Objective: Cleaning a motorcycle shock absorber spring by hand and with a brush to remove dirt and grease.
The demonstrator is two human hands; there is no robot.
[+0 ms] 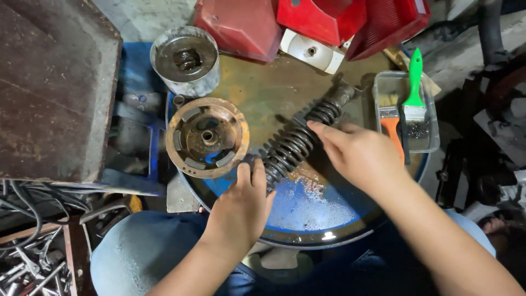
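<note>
Nearest the camera, the person's knees in blue trousers [137,246] sit under the rim of a round blue metal drum lid [307,219], wet and rusty across its top. The left hand [241,208] rests on the near end of a black coiled shock-absorber spring [296,145], its fingers [251,174] pressed together and lying against the lowest coils; whether the thumb wraps under cannot be told. The right hand [359,156] lies over the middle of the spring, fingers [323,131] stretched flat and close together, touching the upper coils rather than pinching them. The spring lies slantwise on the lid, running from near the left hand up toward the right.

Just left of the spring sits a rusty round flywheel-like disc [208,137] with a central hub. To the right, a clear plastic rectangular tub [433,140] holds a green-handled paintbrush [415,87] and an orange-handled paintbrush [393,134], bristles lying in the tub.

Farther off, a grey metal cylinder cup [186,60] stands with a dark, greasy part inside. Beyond it lie red plastic panels [307,22] and a white plastic piece [312,52].
</note>
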